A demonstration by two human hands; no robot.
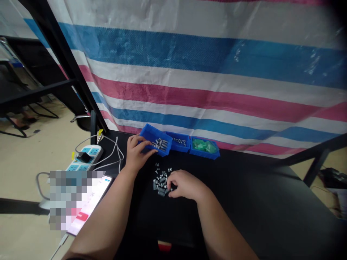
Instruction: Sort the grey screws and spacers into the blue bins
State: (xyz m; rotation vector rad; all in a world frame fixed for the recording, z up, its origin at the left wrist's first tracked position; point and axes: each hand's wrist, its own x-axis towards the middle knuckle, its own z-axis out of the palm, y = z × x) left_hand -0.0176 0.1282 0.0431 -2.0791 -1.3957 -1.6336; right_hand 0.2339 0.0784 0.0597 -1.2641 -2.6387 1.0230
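My left hand (137, 151) grips the near left wall of a blue plastic bin (148, 133), which sits turned at an angle. Its fingers reach over the rim and the thumb lies along the outside. Small metal cylinders and screws (160, 143) lie inside the bin. On the black table, a loose pile of small screws and grey metal cylinders (162, 179) is spread in front of the bin. My right hand (184, 184) is at the right side of this pile, thumb and forefinger curled together; what they hold, if anything, is too small to make out.
A second blue bin (181, 146) holds small screws; a third bin (204, 155) holds green bags (203, 145). To the left lie a power strip (93, 151), white cables (117, 148) and a lit phone (94, 198). A striped sheet (203, 86) hangs behind the black table (244, 187).
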